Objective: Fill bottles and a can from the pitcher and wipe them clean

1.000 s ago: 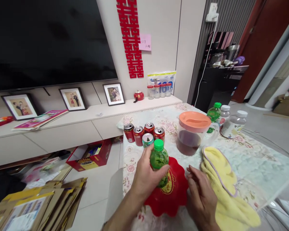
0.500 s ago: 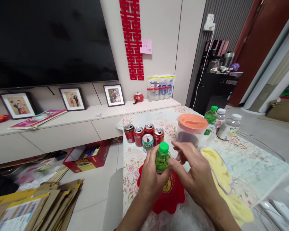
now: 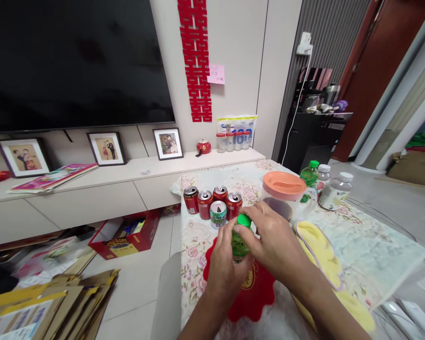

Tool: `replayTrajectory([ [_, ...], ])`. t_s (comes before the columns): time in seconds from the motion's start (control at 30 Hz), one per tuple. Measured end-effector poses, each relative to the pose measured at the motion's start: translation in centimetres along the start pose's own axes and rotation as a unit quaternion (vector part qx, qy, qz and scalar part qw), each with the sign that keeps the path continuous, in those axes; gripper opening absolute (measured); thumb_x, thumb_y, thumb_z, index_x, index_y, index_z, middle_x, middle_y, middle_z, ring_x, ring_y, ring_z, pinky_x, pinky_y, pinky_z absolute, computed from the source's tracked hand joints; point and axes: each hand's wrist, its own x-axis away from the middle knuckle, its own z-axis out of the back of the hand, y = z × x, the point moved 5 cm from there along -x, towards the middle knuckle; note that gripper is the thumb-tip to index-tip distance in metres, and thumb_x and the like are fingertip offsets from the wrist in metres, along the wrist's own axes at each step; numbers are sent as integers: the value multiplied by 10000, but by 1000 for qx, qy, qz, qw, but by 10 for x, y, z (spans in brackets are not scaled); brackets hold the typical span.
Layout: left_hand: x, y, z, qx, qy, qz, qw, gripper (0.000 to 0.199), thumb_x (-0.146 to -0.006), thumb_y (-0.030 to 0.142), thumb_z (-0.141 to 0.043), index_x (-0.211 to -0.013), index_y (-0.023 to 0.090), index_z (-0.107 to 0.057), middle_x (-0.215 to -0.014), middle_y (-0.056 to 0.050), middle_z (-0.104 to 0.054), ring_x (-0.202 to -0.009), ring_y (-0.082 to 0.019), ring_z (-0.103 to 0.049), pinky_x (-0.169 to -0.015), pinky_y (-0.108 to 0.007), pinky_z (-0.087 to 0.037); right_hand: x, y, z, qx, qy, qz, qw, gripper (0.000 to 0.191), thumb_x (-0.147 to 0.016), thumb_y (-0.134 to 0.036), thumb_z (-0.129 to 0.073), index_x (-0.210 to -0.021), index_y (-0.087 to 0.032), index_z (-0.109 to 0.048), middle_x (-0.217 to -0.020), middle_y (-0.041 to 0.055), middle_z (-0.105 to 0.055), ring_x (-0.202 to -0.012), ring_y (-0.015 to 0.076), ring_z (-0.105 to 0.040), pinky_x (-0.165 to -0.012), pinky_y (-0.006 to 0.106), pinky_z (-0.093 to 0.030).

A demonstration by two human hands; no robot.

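Count: 2 bare hands (image 3: pixel 224 269), 2 green-capped bottles (image 3: pixel 240 245), 2 white-capped bottles (image 3: pixel 335 196), 4 red cans (image 3: pixel 205 208), 1 teal can (image 3: pixel 218 217), 1 orange-lidded pitcher (image 3: pixel 282 186), 1 red dish (image 3: pixel 250 300), 4 red-lidded jars (image 3: pixel 229 142), 3 picture frames (image 3: pixel 106 150), 1 pink note (image 3: pixel 216 74)

Head view, single, worn: looks forward and down across a flower-patterned surface (image 3: pixel 371 236) at close range. Television (image 3: pixel 74 61) and pale wall (image 3: pixel 235 35) stand farther back, beyond it.

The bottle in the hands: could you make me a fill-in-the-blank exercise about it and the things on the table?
The left hand holds the bottle, with the right hand at its ____ cap.
There are ____ cans on the table.
The purple-edged towel is mainly ____.

Missing words: green; five; yellow.
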Motion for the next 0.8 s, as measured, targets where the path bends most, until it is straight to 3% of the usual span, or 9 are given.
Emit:
replayTrajectory([
  [0.23, 2, -3, -1, -7, 4, 15, 1000, 607, -817, 238, -667, -1404, 252, -513, -1341, -106, -657, -1300, -286, -621, -1084, -450, -512, -6, -2, -1, -50, -9, 41, 998, 134, -966, -173, -597, -1045, -158, -703, -959, 72, -620, -894, 224, -621, -803, 353, -468],
  [0.4, 2, -2, 3, -26, -2, 33, 999, 643, -803, 236, -690, -1416, 255, -495, -1383, -99, -635, -1318, -292, -610, -1108, -460, -498, -5, 0, 31, -160, 83, 82, 980, 155, -992, -260, -601, -1076, -184, -707, -955, 49, -656, -877, 190, -620, -782, 320, -474],
  [0.5, 2, -1, 5, -31, -9, 47, 998, 652, -804, 249, -700, -1422, 250, -492, -1369, -95, -641, -1308, -290, -616, -1123, -462, -489, -2, 22, 45, -166, 117, 38, 978, 190, -973, -343, -614, -1060, -214, -722, -876, 21, -661, -767, 172, -599, -697, 306, -459],
  [0.57, 2, 0, 5, -33, -15, 49, 998, 641, -824, 273, -694, -1431, 248, -489, -1379, -98, -637, -1321, -293, -608, -1133, -468, -482, 0, 48, 37, -150, 79, -13, 985, 223, -956, -375, -607, -1058, -221, -733, -852, 17, -672, -731, 176, -599, -681, 316, -464],
  [0.73, 2, -2, 6, -37, -13, 56, 998, 629, -821, 284, -692, -1418, 234, -499, -1397, -112, -626, -1334, -298, -606, -1127, -458, -492, 17, 127, -20, -163, -31, -118, 979, 296, -911, -261, -531, -1114, -165, -725, -1068, 89, -735, -828, 206, -697, -747, 350, -553],
  [0.8, 1, -3, 6, -39, -13, 56, 998, 628, -820, 293, -692, -1415, 223, -500, -1382, -116, -630, -1320, -295, -615, -1121, -456, -497, 26, 151, -43, -161, -77, -143, 973, 273, -919, -218, -528, -1094, -149, -725, -950, 65, -752, -719, 180, -687, -705, 331, -562],
])
